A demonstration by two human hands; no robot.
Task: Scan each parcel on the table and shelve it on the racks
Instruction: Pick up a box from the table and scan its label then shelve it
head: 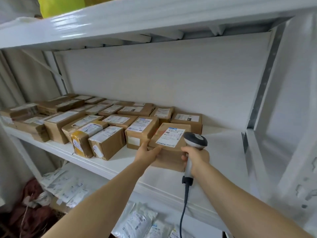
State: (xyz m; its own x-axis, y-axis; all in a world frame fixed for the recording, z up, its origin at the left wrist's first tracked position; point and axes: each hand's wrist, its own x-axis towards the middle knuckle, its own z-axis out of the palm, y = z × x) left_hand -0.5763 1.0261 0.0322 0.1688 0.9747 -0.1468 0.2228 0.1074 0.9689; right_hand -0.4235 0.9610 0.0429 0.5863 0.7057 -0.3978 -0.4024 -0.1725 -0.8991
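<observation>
Cardboard parcel (pixel 169 145) is sitting on the white rack shelf (pixel 223 152) just right of the boxed rows (pixel 96 121), the left hand (pixel 148 152) gripping its near-left corner while the right hand (pixel 197 158) is clutching the grey scanner (pixel 195 140) beside its label.

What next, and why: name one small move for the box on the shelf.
Probably slide the box back with the left hand until it lines up beside the neighbouring box. It appears to sit on the shelf nearer the front edge than the row, and the right hand is busy gripping the scanner.
</observation>
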